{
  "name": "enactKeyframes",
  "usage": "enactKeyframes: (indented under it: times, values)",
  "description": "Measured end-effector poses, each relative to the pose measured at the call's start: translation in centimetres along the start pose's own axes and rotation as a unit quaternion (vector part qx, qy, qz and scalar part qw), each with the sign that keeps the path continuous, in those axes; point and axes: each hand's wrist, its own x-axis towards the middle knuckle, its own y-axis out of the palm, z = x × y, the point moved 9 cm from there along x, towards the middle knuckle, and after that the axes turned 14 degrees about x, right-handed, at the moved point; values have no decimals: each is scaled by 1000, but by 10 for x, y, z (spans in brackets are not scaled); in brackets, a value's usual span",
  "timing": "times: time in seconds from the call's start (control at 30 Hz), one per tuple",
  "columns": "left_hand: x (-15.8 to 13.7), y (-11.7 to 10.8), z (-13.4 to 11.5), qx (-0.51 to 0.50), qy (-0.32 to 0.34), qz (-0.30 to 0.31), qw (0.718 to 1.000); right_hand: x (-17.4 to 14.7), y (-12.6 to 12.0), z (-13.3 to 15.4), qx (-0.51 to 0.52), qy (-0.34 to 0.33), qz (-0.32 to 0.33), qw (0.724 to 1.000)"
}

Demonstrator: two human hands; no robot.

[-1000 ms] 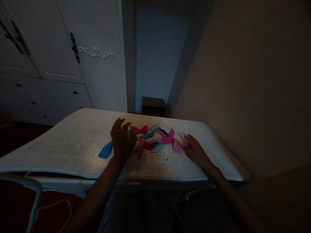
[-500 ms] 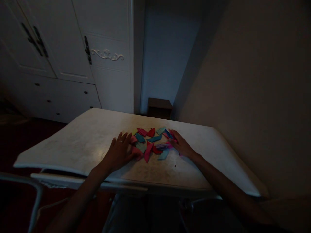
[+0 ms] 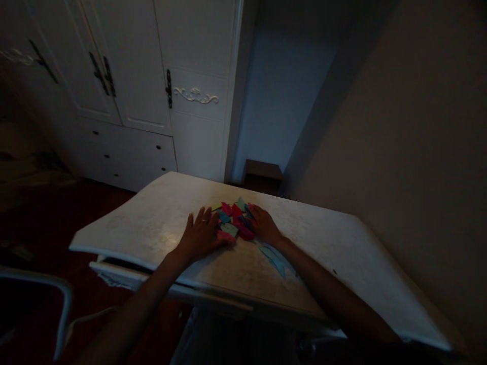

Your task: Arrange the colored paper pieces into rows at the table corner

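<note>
Folded paper pieces point(image 3: 229, 229) in red, pink, teal, pale green and blue lie bunched on the white tabletop point(image 3: 144, 223). Against the pile's left side rests my left hand point(image 3: 200, 234), fingers spread, a ring on one finger. My right hand point(image 3: 265, 226) presses in from the right with its fingers stretched over the pieces; its fingertips partly cover blue and red ones. A pale blue folded piece point(image 3: 274, 260) lies apart, below my right wrist. Both palms hide some of the paper under them.
A white wardrobe point(image 3: 198, 126) with dark handles stands behind the table to the left. A small brown cabinet point(image 3: 263, 170) is beyond the far edge. A wall point(image 3: 411, 132) runs along the right. A metal chair frame point(image 3: 66, 299) is at lower left.
My right hand has slid left, squeezing the paper pieces into a tighter pile between both hands. A pale blue piece is left outside the pile. The camera view has turned slightly left.
</note>
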Motion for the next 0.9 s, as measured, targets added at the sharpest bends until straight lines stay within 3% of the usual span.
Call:
enactKeyframes:
  times: [0.23, 0.4, 0.53, 0.63, 0.8, 0.9]
  values:
    - [-15, -9, 60, 31, -68, -46, 996, 51, 33, 53, 74, -42, 2, 996]
    - [-20, -21, 84, 28, -85, -80, 993, 76, 51, 82, 115, -59, 25, 991]
    - [-21, -29, 83, 0, -78, -101, 992, 80, 50, 87, 138, -69, 19, 988]
    - [-21, -29, 71, -42, -29, -100, 994, 74, 42, 80, 142, -79, 18, 987]
    - [-20, -29, 58, -83, 31, -110, 990, 59, 13, 62, 149, -56, -33, 987]
    - [-19, -29, 55, -80, 46, -116, 989, 48, 7, 78, 152, -101, -3, 983]
